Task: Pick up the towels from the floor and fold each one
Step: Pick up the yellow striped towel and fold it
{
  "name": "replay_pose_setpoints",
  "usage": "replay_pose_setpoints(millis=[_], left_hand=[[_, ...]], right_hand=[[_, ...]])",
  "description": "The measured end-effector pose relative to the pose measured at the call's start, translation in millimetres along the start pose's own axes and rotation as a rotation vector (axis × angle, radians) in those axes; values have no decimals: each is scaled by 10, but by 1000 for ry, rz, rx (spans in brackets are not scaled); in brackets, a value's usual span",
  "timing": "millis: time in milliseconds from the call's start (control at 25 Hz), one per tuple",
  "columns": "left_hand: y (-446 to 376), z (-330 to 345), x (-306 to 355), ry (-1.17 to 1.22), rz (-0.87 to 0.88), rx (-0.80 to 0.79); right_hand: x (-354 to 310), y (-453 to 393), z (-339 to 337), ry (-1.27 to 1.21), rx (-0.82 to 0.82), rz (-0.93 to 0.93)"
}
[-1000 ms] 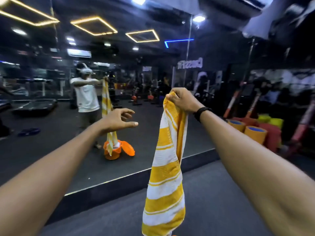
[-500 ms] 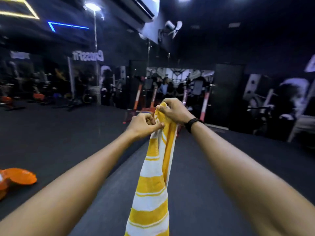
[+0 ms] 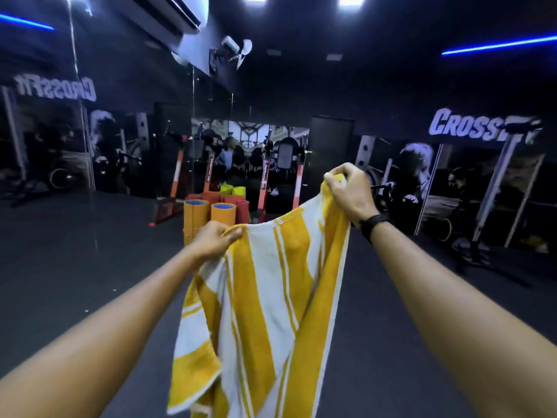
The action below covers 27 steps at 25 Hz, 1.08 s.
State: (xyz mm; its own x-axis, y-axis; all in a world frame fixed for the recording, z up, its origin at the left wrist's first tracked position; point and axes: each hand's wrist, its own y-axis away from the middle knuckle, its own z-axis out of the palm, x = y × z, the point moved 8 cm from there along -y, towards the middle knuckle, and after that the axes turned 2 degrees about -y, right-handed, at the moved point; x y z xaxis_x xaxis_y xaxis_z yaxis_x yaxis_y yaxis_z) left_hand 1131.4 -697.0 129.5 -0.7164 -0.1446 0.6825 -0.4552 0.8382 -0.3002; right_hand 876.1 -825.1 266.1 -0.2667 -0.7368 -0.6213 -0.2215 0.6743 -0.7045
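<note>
Since the earlier frame our hands have drawn apart, spreading the yellow-and-white striped towel (image 3: pixel 271 297) open. Our left hand (image 3: pixel 215 241) pinches its near-left top corner; our right hand (image 3: pixel 349 191) grips the far-right corner, higher. It hangs above the dark floor (image 3: pixel 75 267).

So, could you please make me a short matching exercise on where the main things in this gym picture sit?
Things:
1. left hand
2. right hand
3. orange rolled mats
4. black wristband

Places:
A. on the right wrist
B. grips the striped towel's higher corner
C. standing on the floor beyond the towel
D. grips the towel's lower corner

Pairs: 1-D, 2-B, 3-C, 4-A
</note>
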Motion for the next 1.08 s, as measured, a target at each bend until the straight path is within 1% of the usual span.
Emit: replay_pose_setpoints(millis=[40, 80, 200, 240, 280, 320, 400, 440, 520, 560, 600, 640, 680, 720, 800, 840, 880, 920, 1000, 1080], left_hand=[[-71, -21, 198, 53, 74, 12], [-113, -13, 413, 101, 157, -14], [-135, 56, 902, 198, 319, -113], [-105, 57, 1013, 243, 350, -132], [-72, 50, 1083, 274, 383, -139], [-73, 51, 1081, 281, 402, -139], [-125, 60, 854, 191, 376, -130], [-144, 79, 660, 94, 340, -147], [-133, 166, 209, -58, 211, -249], [-99, 190, 78, -39, 164, -279], [-75, 181, 35, 33, 149, -262], [-82, 134, 78, 109, 170, -186], [-82, 72, 214, 142, 214, -103], [-81, 41, 415, 139, 269, -64], [-35, 117, 904, 75, 413, -110], [-6, 174, 1111, 49, 468, -129], [-11, 211, 1220, 47, 498, -125], [-27, 215, 1237, 67, 503, -105], [-40, 188, 1052, 113, 449, -107], [-10, 232, 744, 131, 316, -208]], right_hand=[[-39, 60, 107, -8, -114, -34], [-87, 149, 257, -10, -256, -65], [-170, 477, 708, 52, -735, -48], [-154, 543, 798, 86, -837, -54], [-156, 559, 825, 117, -869, -82], [-154, 515, 806, 133, -843, -105], [-127, 338, 678, 141, -704, -109], [-107, 252, 595, 160, -621, -109], [-46, 81, 396, 208, -419, -104], [1, 11, 293, 207, -320, -81], [42, -20, 232, 195, -256, -59], [73, -39, 235, 169, -250, -49], [69, -23, 296, 146, -321, -54], [22, 40, 431, 146, -459, -99], [-52, 276, 753, 143, -754, -173], [-90, 387, 861, 120, -841, -197], [-94, 449, 925, 80, -872, -191], [-83, 459, 933, 69, -854, -197], [-10, 376, 799, 133, -724, -213], [123, 257, 604, 152, -586, -170]])
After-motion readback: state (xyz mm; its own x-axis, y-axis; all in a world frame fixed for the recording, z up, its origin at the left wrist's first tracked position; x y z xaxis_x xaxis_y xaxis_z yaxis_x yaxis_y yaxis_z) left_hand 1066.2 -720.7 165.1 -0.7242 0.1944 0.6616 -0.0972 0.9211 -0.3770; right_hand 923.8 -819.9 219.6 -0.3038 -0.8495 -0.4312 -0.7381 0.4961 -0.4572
